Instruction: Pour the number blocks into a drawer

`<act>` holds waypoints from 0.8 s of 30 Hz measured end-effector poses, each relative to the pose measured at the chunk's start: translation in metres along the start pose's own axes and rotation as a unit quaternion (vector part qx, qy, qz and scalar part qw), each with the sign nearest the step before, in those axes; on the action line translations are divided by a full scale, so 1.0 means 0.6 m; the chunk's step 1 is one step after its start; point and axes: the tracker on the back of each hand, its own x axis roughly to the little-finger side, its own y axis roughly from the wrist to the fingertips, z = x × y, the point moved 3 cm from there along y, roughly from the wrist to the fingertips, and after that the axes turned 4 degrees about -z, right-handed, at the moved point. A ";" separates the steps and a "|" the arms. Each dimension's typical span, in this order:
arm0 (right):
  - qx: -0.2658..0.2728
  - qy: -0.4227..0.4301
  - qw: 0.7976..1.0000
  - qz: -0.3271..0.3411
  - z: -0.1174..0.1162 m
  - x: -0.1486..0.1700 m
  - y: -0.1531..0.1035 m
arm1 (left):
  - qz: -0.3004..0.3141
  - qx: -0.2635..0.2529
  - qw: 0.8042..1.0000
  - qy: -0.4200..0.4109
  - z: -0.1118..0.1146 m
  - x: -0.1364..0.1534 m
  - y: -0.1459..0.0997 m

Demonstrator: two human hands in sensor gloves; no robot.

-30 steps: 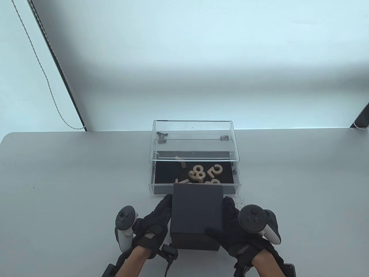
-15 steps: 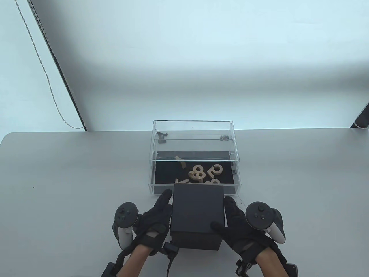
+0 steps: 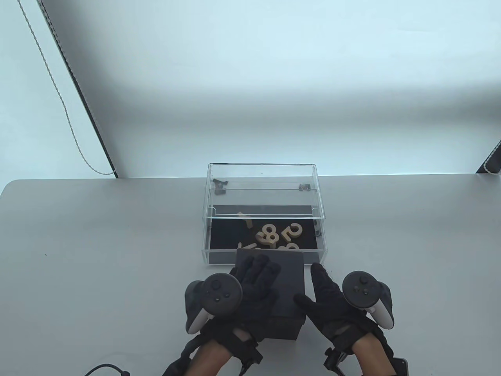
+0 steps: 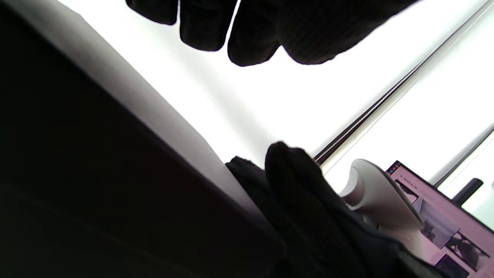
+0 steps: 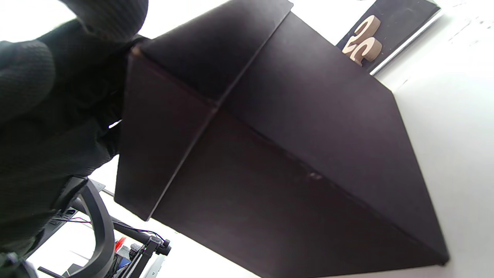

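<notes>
Black cardboard fills the space between your hands: the dark box (image 3: pixel 274 297) stands on the grey tabletop (image 3: pixel 98 254), just in front of the clear acrylic drawer (image 3: pixel 264 231). Your left hand (image 3: pixel 250 293) lies over the box top with its fingers (image 3: pixel 260 268) stretched flat toward the drawer. Whether the palm actually presses on the lid or hangs just above it, you cannot tell from the table view, and the left wrist view shows only fingertips against a bright background with the box edge below them. That grip is released, fingers spread, nothing clasped.

Your right hand (image 3: pixel 327 305) sits beside the box's right wall, fingers extended forward and the thumb (image 3: pixel 303 301) reaching toward the box's near right corner. In the right wrist view the box (image 5: pixel 270 154) looms close beside the glove, but contact along the wall is not clear. That grip is also loose and unclenched.

The number blocks (image 3: pixel 274 235) lie in the drawer on its black lining: pale wooden digits in a loose cluster, with an 8 near the middle, a 2 (image 3: pixel 291 232) to its right, and a thin piece farther back. Some at the drawer's front are partly hidden behind the box's far edge. The drawer is pulled out of its clear housing (image 3: pixel 262 184), which stands at the tabletop's far edge.
</notes>
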 end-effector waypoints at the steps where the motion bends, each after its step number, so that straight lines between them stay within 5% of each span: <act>1: 0.000 0.000 1.000 -0.001 0.000 0.001 0.000 | -0.007 0.018 1.000 0.015 0.013 -0.004 0.006; 7: -0.002 0.003 1.000 -0.006 0.000 0.004 0.000 | -0.034 0.070 0.995 0.066 0.071 0.003 0.016; 9: -0.002 0.003 1.000 -0.006 0.000 0.004 0.000 | -0.019 0.059 0.988 0.138 0.071 0.000 0.014; 12: -0.003 0.002 1.000 -0.007 -0.001 0.005 0.001 | -0.023 0.058 0.992 0.107 0.070 0.006 0.011; 24: -0.020 0.007 1.000 -0.014 -0.018 0.012 0.006 | -0.063 0.010 0.991 0.121 -0.012 0.089 -0.057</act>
